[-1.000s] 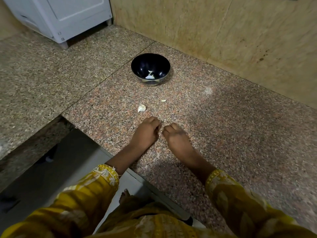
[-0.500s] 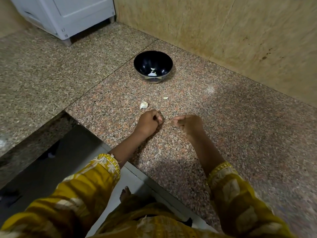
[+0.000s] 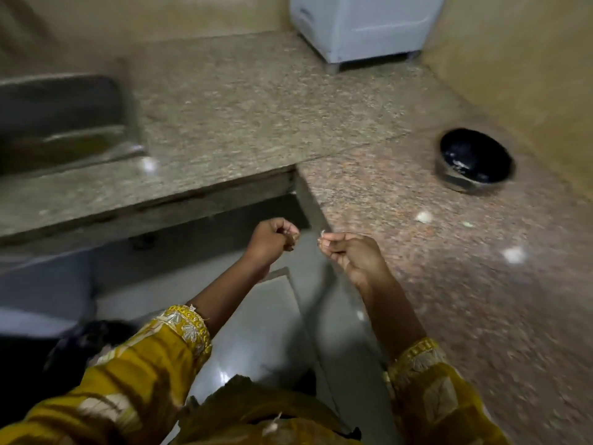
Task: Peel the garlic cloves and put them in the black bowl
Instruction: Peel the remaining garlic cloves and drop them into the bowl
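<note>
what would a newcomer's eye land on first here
The left hand and right hand, held mid-frame just off the granite counter, each pinch what look like scraps of garlic skin. The black bowl sits far right near the wall, with one pale garlic clove on the counter before it.

Black bowl: 1. Loose garlic clove: 1. Peel scraps: 2. Hands: 2, left hand and right hand. Sink: 1. White appliance: 1.

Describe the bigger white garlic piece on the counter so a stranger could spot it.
On the reddish granite counter, find the black bowl by the wall. The garlic piece lies nearer the camera, left of it. It is bigger and whiter than the tiny scrap beside it.
</note>
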